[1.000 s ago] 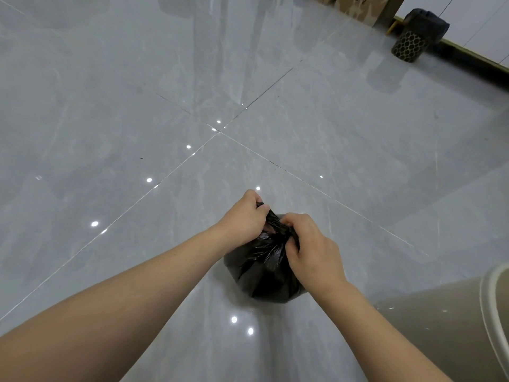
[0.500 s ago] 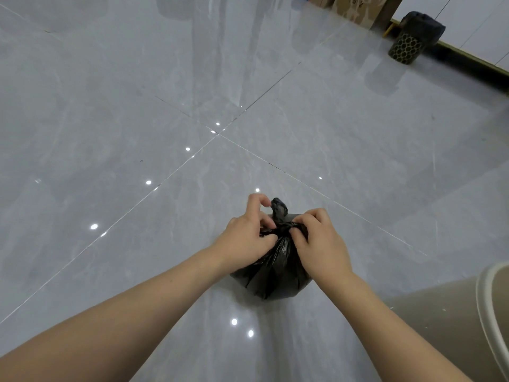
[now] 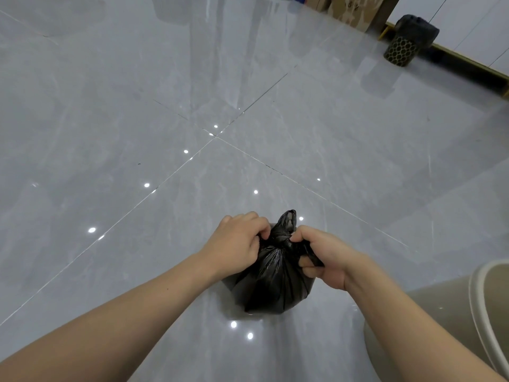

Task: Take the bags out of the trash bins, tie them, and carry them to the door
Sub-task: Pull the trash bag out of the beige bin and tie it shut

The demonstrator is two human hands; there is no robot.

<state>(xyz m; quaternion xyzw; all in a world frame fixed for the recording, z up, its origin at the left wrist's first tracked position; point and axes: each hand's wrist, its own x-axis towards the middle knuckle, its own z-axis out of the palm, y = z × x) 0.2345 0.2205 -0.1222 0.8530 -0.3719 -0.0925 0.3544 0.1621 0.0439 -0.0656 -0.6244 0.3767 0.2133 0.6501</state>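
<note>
Right now the tying step is in hand. A small black bag (image 3: 271,279) sits on the shiny grey floor (image 3: 110,133), just beside a beige bin (image 3: 451,312) at the lower right. Each hand has a tight grip on the bag's neck: the left hand (image 3: 237,248) pinches one side and the right hand (image 3: 321,256) pulls a strip of plastic the other way. A knot shows between them, with a little tail poking up. Next, I think, comes one firm tug, then lifting the bag to carry it. The door is not in view. The beige bin is cut off at the edge. Far off stands another bin (image 3: 410,41) with a dark bag still in it
</note>
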